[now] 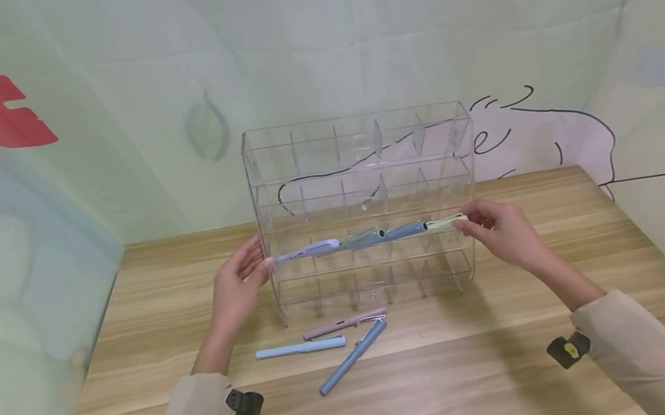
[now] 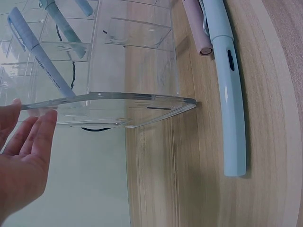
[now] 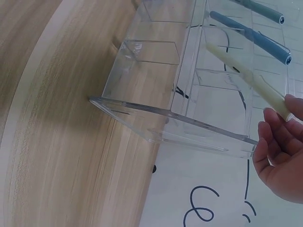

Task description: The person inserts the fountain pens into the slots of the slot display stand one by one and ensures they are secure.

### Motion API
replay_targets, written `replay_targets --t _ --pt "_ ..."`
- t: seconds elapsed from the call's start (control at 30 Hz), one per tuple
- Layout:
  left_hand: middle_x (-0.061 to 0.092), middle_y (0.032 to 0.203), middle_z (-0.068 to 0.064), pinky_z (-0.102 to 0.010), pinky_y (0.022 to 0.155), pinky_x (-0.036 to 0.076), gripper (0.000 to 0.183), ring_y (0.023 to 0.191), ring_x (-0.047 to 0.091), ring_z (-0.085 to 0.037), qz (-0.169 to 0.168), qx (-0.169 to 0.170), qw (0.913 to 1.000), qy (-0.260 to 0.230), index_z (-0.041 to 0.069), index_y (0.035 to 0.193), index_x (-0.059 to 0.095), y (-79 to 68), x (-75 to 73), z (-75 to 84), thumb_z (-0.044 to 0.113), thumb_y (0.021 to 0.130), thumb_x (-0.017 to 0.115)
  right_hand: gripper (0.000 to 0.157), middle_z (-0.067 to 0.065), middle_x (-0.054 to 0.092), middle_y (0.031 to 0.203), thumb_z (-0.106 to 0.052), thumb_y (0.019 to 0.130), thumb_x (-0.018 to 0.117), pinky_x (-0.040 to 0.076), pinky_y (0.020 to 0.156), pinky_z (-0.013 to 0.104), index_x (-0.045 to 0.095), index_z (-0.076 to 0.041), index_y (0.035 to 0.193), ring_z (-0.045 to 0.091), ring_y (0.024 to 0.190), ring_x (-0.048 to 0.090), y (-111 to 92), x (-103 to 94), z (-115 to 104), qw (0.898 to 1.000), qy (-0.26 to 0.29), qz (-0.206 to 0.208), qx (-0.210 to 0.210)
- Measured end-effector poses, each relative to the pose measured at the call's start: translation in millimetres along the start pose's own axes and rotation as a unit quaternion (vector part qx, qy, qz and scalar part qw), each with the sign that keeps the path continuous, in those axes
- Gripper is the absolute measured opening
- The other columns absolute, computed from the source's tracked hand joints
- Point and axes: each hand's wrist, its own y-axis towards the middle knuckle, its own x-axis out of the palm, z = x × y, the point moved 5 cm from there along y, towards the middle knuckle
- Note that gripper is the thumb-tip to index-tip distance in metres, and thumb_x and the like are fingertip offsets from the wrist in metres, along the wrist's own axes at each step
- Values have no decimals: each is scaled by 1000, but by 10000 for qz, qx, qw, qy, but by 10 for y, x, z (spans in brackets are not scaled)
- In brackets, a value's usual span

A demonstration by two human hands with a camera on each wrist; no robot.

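Observation:
A clear acrylic display rack (image 1: 361, 181) with several small compartments stands upright on the table. My left hand (image 1: 236, 281) holds its left side panel, fingertips and thumb at the panel's edge (image 2: 94, 96). At the rack's right side, my right hand (image 1: 502, 231) pinches the end of a pale yellow pen (image 3: 262, 92), which lies tilted in a compartment. Along the same row rest a blue pen (image 1: 406, 230), a green pen (image 1: 363, 238) and a lavender pen (image 1: 309, 249).
In front of the rack, a mauve pen (image 1: 335, 326), a light blue pen (image 1: 299, 348) and a darker blue pen (image 1: 354, 356) lie on the wooden table (image 1: 453, 391). A printed cloth backdrop (image 1: 159, 104) hangs behind the table.

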Motion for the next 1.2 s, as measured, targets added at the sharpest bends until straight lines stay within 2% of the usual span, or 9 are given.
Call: replay_targets --t 0.3,0.43,0.57,0.7,0.93,1.07,1.2 --pt "50 128 -20 -22 82 52 48 113 52 -31 25 20 10000 68 6 137 40 3 2 -13 6 91 55 23 10 64 79 -14 87 64 46 53 21 58 4 101 18 67 54 -68 -15 86 9996 180 -20 223" --pt "50 128 -20 -22 82 53 48 112 52 -31 33 34 9999 98 6 137 40 10 2 -20 6 91 55 20 7 63 80 -17 86 65 47 53 21 61 0 94 17 69 54 -167 -3 140 9991 201 -100 348" --pt "50 128 -19 -21 81 53 48 112 53 -30 49 30 9999 102 6 136 40 17 0 -24 6 91 55 13 3 62 79 -13 85 66 47 55 22 63 -2 92 16 70 53 -283 98 142 9986 190 -398 283" --pt "50 129 -19 -22 81 53 48 112 52 -30 47 38 9999 93 6 136 40 17 0 -24 5 91 55 14 1 61 80 -5 82 66 50 58 23 64 -1 96 14 72 54 -386 329 110 9954 409 -862 43" --pt "50 128 -19 -21 81 53 47 112 52 -30 34 29 9999 113 6 136 40 22 0 -25 6 91 55 18 6 63 90 0 81 65 52 66 23 64 0 99 14 79 55 -518 917 7 9800 819 -1722 -576" --pt "50 128 -18 -21 80 53 48 112 53 -29 51 6 9999 119 7 136 40 20 -3 -25 6 91 55 25 8 63 100 -2 79 68 53 71 27 63 -2 104 20 86 55 -542 1190 -78 9756 806 -1862 -837" --pt "51 127 -19 -21 80 53 48 111 53 -29 59 33 9999 103 7 136 41 18 -2 -16 5 91 55 33 5 58 111 -9 78 71 49 86 37 62 -5 109 23 100 52 -568 1400 -137 9726 788 -1961 -974"
